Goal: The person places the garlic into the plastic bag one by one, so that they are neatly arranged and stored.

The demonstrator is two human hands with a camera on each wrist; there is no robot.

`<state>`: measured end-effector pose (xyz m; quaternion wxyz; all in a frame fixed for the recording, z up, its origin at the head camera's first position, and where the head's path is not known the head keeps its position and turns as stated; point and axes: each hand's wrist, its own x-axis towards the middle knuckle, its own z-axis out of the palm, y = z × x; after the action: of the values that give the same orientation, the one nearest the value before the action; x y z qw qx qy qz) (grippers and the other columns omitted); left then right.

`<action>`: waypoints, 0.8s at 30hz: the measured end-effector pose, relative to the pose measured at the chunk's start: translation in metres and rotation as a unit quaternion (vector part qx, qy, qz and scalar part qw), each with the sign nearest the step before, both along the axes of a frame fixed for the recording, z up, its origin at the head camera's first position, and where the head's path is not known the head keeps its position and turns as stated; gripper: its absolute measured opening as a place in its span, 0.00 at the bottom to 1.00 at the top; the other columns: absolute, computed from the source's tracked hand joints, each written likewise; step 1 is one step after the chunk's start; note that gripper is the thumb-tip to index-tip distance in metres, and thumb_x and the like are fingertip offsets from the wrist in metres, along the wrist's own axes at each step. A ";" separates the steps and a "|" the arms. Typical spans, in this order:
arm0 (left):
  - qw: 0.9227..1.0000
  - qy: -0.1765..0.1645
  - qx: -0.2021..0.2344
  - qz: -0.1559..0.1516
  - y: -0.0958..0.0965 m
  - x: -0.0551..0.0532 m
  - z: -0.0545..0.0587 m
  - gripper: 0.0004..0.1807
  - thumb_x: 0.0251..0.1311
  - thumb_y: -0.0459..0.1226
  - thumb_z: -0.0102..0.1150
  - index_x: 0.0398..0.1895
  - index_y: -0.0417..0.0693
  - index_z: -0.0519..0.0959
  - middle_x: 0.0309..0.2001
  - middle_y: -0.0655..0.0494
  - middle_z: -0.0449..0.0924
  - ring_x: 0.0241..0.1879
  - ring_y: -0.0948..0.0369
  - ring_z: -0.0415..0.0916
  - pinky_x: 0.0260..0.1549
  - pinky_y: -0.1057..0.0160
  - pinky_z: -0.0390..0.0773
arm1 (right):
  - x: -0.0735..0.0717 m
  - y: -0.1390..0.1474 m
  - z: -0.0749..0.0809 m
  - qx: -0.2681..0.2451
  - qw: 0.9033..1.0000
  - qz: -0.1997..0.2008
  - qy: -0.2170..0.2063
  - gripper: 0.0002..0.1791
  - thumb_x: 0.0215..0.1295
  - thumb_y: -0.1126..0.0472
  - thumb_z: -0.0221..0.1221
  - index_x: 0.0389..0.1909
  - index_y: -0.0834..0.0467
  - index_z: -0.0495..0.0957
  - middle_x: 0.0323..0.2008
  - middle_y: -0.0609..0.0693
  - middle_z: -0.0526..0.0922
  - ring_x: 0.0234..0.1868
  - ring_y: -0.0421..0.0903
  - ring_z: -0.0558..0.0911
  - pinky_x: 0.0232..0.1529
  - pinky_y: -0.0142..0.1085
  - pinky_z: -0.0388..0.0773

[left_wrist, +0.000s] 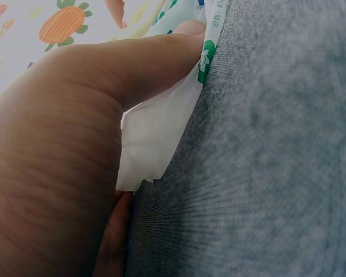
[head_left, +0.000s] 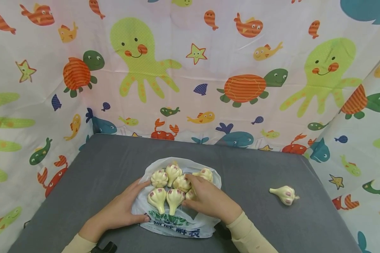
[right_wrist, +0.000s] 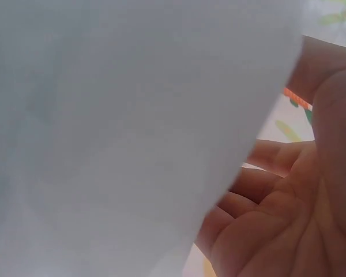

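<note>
A white plastic bag (head_left: 180, 230) with green and blue print lies on the table, with several garlic bulbs (head_left: 175, 196) grouped on it. My left hand (head_left: 121, 207) rests along the bag's left side, thumb and fingers spread. In the left wrist view, the left thumb (left_wrist: 155, 57) lies straight against the bag (left_wrist: 158, 133). Over the right part of the group, my right hand (head_left: 210, 200) holds a garlic bulb (head_left: 190, 194) between thumb and fingers, partly hidden. In the right wrist view, the bag covers the fingertips of the right hand (right_wrist: 282, 213).
One single garlic bulb (head_left: 285, 195) lies on the dark grey table (head_left: 256, 225), right of the bag. A curtain (head_left: 190, 80) printed with sea animals stands behind and at both sides. A small black object (head_left: 109, 247) shows by the left wrist.
</note>
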<state>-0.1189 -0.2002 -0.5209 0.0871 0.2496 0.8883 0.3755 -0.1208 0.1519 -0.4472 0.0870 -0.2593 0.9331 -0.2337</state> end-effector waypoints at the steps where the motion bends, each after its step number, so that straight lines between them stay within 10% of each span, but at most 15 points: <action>1: 1.000 -0.001 0.000 0.000 0.000 0.000 0.000 0.62 0.52 0.65 0.81 0.88 0.72 0.56 0.88 0.50 0.49 0.82 0.41 0.55 0.65 0.28 0.70 | 0.000 0.000 0.001 -0.001 1.000 0.001 0.002 0.51 0.70 0.43 0.74 0.83 0.61 0.63 0.76 0.61 0.73 0.74 0.57 0.75 0.70 0.52 0.76; 24: 1.000 0.010 -0.001 0.001 0.000 0.000 -0.001 0.62 0.52 0.65 0.82 0.88 0.71 0.57 0.88 0.50 0.50 0.82 0.41 0.57 0.64 0.28 0.71 | -0.002 0.026 0.029 -0.058 0.998 -0.006 0.027 0.29 0.76 0.48 0.69 0.70 0.59 0.80 0.61 0.56 0.86 0.57 0.54 0.87 0.55 0.51 0.85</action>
<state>-0.1193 -0.1999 -0.5223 0.0779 0.2529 0.8897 0.3719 -0.1224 0.1778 -0.4184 0.0445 -0.2642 0.9215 -0.2811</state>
